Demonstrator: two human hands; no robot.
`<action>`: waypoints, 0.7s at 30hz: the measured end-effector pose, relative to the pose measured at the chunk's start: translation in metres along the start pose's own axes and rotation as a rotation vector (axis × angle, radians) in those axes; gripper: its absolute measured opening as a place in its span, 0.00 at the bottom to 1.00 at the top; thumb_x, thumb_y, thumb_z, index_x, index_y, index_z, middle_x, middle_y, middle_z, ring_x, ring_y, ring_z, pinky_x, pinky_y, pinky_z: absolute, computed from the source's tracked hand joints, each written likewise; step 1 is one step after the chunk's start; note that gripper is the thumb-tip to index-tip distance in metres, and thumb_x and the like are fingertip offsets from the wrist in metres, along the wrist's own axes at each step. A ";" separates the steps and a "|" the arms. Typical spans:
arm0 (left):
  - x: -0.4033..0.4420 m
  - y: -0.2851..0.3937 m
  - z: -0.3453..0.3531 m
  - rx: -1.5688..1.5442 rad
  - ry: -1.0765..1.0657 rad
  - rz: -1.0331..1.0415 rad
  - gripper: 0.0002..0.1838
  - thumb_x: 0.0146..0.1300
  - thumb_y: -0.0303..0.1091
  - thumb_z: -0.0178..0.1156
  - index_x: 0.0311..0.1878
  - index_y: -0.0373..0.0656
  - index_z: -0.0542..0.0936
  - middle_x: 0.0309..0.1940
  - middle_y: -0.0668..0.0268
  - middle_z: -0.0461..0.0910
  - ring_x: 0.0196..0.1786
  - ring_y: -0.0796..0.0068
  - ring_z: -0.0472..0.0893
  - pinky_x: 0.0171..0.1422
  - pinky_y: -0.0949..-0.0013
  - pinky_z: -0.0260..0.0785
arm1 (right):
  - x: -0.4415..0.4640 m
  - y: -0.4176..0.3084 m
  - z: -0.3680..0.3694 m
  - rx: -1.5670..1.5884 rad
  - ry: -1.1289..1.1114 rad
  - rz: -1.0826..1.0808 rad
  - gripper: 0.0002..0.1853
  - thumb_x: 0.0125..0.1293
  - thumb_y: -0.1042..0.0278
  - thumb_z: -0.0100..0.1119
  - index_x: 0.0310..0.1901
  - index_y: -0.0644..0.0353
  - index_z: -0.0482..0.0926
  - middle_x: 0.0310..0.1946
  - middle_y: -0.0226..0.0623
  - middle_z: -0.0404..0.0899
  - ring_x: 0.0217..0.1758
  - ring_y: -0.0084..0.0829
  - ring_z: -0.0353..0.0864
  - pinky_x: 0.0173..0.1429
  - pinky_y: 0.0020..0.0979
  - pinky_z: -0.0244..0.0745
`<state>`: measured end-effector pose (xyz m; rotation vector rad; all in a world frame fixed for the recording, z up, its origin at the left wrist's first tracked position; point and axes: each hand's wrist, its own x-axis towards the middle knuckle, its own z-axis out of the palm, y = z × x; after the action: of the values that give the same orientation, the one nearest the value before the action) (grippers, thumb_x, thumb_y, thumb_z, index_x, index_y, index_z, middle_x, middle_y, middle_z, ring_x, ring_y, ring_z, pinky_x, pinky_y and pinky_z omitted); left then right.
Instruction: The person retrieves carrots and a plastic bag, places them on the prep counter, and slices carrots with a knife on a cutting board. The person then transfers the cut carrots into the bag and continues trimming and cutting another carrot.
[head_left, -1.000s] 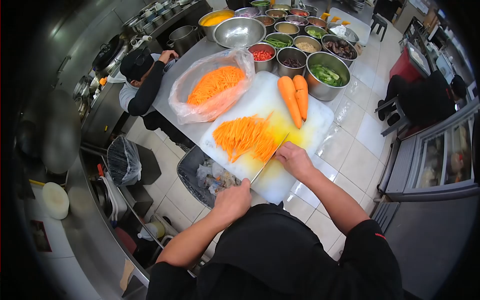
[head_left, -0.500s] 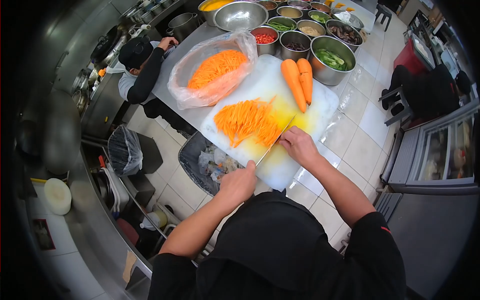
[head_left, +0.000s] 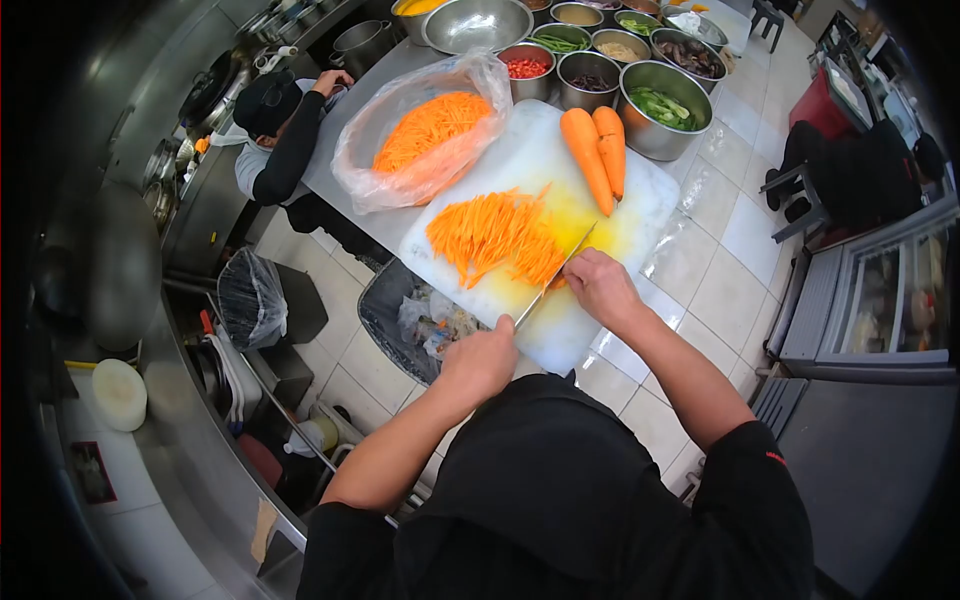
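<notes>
My left hand (head_left: 482, 358) is closed around the handle of a knife (head_left: 552, 284), whose blade points away and to the right over a white cutting board (head_left: 545, 340). My right hand (head_left: 602, 287) has its fingers curled and pressed down beside the blade, on carrot pieces largely hidden under the fingertips. Left of the blade spreads a pile of shredded carrot (head_left: 492, 236). Two whole peeled carrots (head_left: 590, 158) lie on the far right part of the board. A clear plastic bag (head_left: 352, 165) with more carrot shreds (head_left: 432, 132) stands past the board's left corner.
Several metal containers of cut food, among them a pot of green vegetables (head_left: 648, 135), stand at the back near a wide steel bowl (head_left: 478, 30). Below the board is a lined waste bin (head_left: 375, 320). Another person (head_left: 285, 140) is at the left; a fridge (head_left: 880, 300) stands right.
The view has shifted slightly. Both hands and the knife appear a little farther right along the carrot, with my right hand still beside the blade.
</notes>
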<state>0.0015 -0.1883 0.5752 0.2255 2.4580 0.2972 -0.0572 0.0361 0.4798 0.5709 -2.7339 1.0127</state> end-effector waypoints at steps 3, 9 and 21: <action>-0.018 0.003 -0.021 -0.017 -0.005 0.000 0.14 0.73 0.36 0.48 0.53 0.37 0.71 0.39 0.36 0.85 0.46 0.32 0.85 0.53 0.35 0.74 | 0.002 -0.001 -0.005 -0.009 -0.008 0.011 0.01 0.61 0.73 0.64 0.34 0.59 0.83 0.32 0.45 0.80 0.42 0.49 0.83 0.48 0.46 0.80; -0.003 0.000 -0.009 -0.030 -0.015 -0.016 0.14 0.72 0.37 0.49 0.54 0.37 0.71 0.39 0.36 0.85 0.46 0.32 0.85 0.53 0.34 0.73 | 0.000 -0.003 -0.012 -0.009 -0.031 0.057 0.03 0.62 0.73 0.68 0.34 0.60 0.83 0.34 0.44 0.82 0.42 0.47 0.83 0.48 0.44 0.80; 0.008 0.001 0.003 -0.005 -0.004 0.015 0.13 0.72 0.32 0.47 0.54 0.35 0.71 0.38 0.38 0.86 0.45 0.34 0.86 0.52 0.36 0.74 | -0.002 -0.001 -0.014 -0.039 -0.064 0.061 0.01 0.63 0.74 0.64 0.35 0.61 0.83 0.33 0.45 0.81 0.41 0.48 0.83 0.48 0.44 0.80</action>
<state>-0.0029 -0.1846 0.5681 0.2419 2.4522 0.3087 -0.0547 0.0449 0.4902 0.5259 -2.8365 0.9678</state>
